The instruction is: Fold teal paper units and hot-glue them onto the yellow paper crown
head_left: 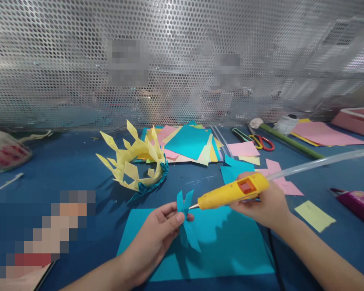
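A: Where's the piece being worked on?

B: The turquoise paper strips (186, 209) are held up over the desk (197, 171), in front of the person, pinched at their narrow middle.

A: Which way do they point?

B: The long axis runs nearly upright in the view. Two pointed ends spread upward like a V; the longer tails hang down, the right-hand one slanting off to the right.

A: And the hands?

B: The left hand (159, 228) grips the strips between thumb and fingers. The right hand (273, 206) is wrapped around a yellow hot glue gun (230, 193), its nozzle aimed left and slightly down at the strips' middle. I can't tell whether the tip touches, and no glue bead shows.

A: So what step is this?

B: Gluing, I'd judge. The next move calls for a steady pinch, a small dab at the middle, and fingertips clear of the hot metal.

A: What lies around?

B: Beneath them, a turquoise sheet (227, 250). Beyond it, to the left, a pale yellow paper crown (120, 178) with crinkled turquoise trim; behind that, a stack of coloured paper (189, 141), with red-handled scissors (268, 144) farther right.
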Motion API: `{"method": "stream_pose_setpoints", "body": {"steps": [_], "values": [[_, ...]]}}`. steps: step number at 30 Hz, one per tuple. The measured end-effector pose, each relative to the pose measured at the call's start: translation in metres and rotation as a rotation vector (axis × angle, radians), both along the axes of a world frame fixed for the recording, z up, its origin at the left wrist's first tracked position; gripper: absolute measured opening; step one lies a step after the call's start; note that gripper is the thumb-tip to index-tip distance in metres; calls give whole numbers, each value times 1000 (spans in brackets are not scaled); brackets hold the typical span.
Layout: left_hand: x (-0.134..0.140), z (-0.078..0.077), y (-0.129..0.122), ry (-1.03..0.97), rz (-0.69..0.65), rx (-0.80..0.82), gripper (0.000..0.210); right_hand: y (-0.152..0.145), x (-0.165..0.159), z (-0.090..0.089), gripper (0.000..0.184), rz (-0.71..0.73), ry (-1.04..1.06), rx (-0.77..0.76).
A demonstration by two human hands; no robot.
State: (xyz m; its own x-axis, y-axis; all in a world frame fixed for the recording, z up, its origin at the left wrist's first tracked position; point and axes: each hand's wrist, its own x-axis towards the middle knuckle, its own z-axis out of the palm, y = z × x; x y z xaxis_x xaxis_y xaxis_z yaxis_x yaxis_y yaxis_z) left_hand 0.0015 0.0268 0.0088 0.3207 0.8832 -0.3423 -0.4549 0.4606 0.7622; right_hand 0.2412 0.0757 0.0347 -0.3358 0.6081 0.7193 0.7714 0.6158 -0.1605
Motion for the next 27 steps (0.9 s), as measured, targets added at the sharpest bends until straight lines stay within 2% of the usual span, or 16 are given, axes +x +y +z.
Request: {"method": "stream_pose_setpoints", "body": {"steps": [4,8,11,18,27], "values": [[-1,-3,1,9,-5,26,32,-1,-4,2,9,93,-23,25],[-2,-6,1,10,-27,35,33,0,-4,6,1,173,-36,14],[-3,-6,0,19,-28,42,30,0,-4,8,9,210,-41,1],[-2,-7,0,-6,-57,50,34,-2,-7,7,17,242,-70,49],[-2,-6,-1,21,-31,45,23,0,-4,2,9,217,-114,115]]}}
